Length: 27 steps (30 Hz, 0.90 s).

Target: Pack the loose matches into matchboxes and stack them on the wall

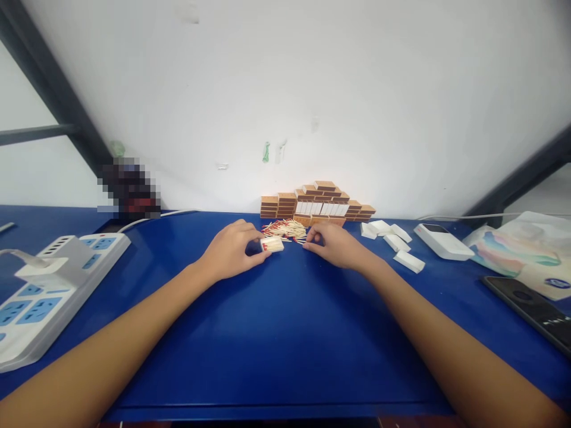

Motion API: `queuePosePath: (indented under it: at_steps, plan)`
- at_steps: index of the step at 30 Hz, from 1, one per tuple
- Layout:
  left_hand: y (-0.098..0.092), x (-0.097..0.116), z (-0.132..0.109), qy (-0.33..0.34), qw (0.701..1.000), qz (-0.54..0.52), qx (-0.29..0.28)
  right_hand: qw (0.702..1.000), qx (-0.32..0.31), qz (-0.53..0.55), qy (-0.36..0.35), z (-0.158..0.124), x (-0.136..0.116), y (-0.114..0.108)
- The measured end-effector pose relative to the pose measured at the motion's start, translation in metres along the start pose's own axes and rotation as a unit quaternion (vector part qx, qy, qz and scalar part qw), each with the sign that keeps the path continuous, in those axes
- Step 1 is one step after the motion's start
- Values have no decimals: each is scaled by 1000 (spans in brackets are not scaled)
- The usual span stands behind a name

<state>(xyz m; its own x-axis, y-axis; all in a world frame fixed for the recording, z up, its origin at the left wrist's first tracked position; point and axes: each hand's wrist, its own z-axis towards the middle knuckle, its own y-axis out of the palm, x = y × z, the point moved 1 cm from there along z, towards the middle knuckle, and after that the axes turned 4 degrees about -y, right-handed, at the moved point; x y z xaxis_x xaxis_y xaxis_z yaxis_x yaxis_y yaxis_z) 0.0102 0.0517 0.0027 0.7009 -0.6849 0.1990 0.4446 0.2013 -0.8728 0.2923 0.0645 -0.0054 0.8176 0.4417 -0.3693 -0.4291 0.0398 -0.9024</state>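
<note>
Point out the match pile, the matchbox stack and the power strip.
Match pile [288, 229]: head view, middle of the heap.
Matchbox stack [319, 208]: head view, middle of its front.
Power strip [80, 279]: head view, white body near middle.

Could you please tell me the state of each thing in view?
Left hand, holding white tray
White tray, open, matchsticks inside
Right hand, pinching a few matches
Match pile, heaped loosely
Matchboxes, stacked in steps
Loose trays, scattered
White device, lying flat
Power strip, cable attached
Phone, lying flat
Plastic bag, crumpled

A pale grey wall [357, 89] – scuffed, with a small green patch [266, 152] – rises behind the glossy blue table [285, 356]; dark diagonal beams [49, 77] slant at either side, the left with a crossbar [35, 134].
</note>
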Motion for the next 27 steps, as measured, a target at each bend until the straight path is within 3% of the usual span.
queuePosePath:
  at_steps: [4,8,27]
  plan:
    - [1,4,0,30,999,-3,-28,999,22,15,-27,2,2,7]
    - [2,3,1,17,1000,-4,-19,998,22,19,-55,5,6,7]
    - [2,7,-1,35,999,-3,-26,999,-6,29,-42,13,17,3]
